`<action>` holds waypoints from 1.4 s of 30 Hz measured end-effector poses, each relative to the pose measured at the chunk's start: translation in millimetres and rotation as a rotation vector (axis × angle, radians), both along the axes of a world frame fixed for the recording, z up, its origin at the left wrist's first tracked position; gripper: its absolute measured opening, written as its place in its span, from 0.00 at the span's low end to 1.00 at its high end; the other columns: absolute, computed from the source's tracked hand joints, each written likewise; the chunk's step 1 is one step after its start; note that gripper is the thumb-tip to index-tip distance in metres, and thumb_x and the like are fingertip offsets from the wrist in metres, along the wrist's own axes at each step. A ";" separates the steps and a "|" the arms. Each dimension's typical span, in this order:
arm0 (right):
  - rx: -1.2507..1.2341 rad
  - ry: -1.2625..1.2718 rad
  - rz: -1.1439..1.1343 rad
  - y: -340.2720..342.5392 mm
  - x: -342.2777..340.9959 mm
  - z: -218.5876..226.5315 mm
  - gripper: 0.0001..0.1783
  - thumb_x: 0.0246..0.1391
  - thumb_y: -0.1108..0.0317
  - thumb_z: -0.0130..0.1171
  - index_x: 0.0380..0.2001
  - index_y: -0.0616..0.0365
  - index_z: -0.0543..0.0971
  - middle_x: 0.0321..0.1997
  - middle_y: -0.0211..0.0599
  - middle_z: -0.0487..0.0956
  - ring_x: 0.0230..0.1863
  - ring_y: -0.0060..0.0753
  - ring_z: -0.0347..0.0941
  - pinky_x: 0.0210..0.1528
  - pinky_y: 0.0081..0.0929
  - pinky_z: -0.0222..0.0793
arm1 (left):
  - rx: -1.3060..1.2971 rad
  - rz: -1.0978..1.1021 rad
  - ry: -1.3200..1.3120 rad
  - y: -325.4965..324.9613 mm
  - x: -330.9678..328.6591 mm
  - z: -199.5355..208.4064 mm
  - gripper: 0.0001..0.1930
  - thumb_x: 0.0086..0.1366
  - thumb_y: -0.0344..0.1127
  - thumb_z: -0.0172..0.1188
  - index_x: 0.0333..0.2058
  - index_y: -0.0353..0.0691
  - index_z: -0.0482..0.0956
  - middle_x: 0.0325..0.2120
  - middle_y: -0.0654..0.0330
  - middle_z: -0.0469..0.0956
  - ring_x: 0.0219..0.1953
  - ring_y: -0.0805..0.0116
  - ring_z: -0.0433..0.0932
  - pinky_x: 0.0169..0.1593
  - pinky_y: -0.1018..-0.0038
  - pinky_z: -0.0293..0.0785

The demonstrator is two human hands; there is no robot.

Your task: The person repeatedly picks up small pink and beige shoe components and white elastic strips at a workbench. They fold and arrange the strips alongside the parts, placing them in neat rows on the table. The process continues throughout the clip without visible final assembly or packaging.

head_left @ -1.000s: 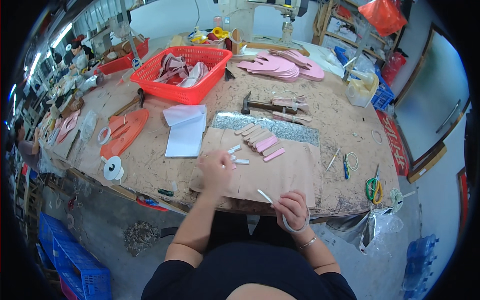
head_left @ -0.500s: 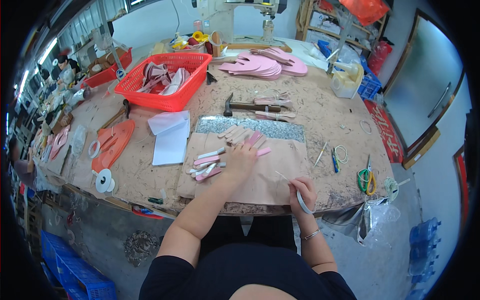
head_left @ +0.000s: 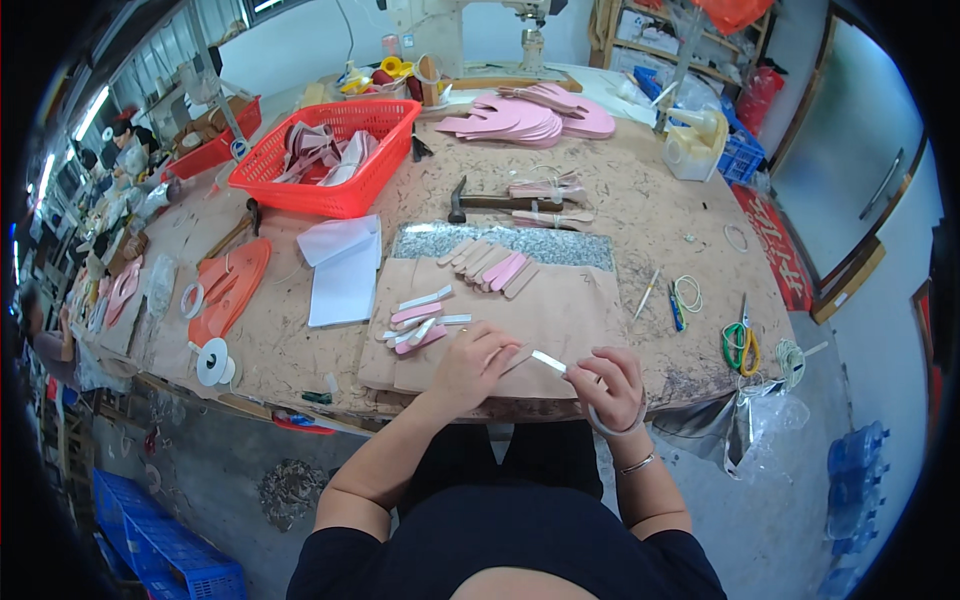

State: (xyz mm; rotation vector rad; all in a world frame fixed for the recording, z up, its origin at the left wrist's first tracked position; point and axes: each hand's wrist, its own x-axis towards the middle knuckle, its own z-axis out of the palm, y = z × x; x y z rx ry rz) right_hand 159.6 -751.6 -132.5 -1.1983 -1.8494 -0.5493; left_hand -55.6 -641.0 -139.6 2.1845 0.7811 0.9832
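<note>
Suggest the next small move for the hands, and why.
Probably bring the small strip in the left hand to the white tape end: the right hand holds that end out toward it, and pink-and-white pieces lie piled to the left.

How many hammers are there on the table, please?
2. One hammer lies just beyond the speckled slab; the other hammer lies at left, between the orange sheet and the nearer red basket. More could be hidden.

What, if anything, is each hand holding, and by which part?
Left hand: a strip, by one end. Right hand: white tape, pinched just behind its free end.
</note>
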 end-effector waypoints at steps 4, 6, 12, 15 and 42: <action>0.054 -0.198 0.005 1.2 -6.8 8.5 0.16 0.44 0.69 0.63 0.40 0.50 0.83 0.40 0.29 0.78 0.46 0.37 0.76 0.49 0.37 0.71 | 0.177 -0.083 -0.051 -11.1 4.5 16.1 0.11 0.60 0.31 0.66 0.42 0.38 0.83 0.39 0.57 0.77 0.40 0.58 0.77 0.45 0.67 0.74; 0.056 -0.222 0.007 2.4 -9.0 10.9 0.16 0.44 0.69 0.64 0.40 0.50 0.83 0.40 0.28 0.78 0.46 0.37 0.76 0.49 0.37 0.71 | 0.316 -0.020 -0.021 -15.5 5.9 20.7 0.14 0.58 0.29 0.67 0.44 0.38 0.82 0.42 0.56 0.77 0.44 0.57 0.76 0.48 0.67 0.74; 0.024 -0.213 0.015 3.6 -11.6 9.6 0.15 0.44 0.70 0.64 0.40 0.50 0.83 0.40 0.28 0.79 0.46 0.36 0.76 0.49 0.38 0.71 | 0.483 -0.029 -0.069 -19.3 2.9 19.3 0.18 0.53 0.28 0.66 0.46 0.41 0.80 0.50 0.56 0.75 0.51 0.55 0.75 0.53 0.63 0.72; 0.026 -0.214 0.021 4.2 -12.6 9.0 0.15 0.44 0.69 0.64 0.39 0.50 0.83 0.40 0.28 0.79 0.46 0.37 0.76 0.49 0.38 0.71 | 0.473 -0.039 -0.043 -20.6 2.9 22.9 0.16 0.52 0.25 0.68 0.42 0.40 0.82 0.46 0.57 0.78 0.49 0.56 0.76 0.53 0.65 0.73; -1.118 0.748 0.201 67.6 2.5 -6.5 0.12 0.52 0.63 0.69 0.30 0.61 0.82 0.31 0.31 0.77 0.31 0.22 0.71 0.34 0.24 0.69 | 0.417 0.181 0.156 -20.7 -20.1 -40.4 0.09 0.54 0.32 0.70 0.35 0.44 0.84 0.35 0.64 0.80 0.42 0.61 0.77 0.46 0.67 0.72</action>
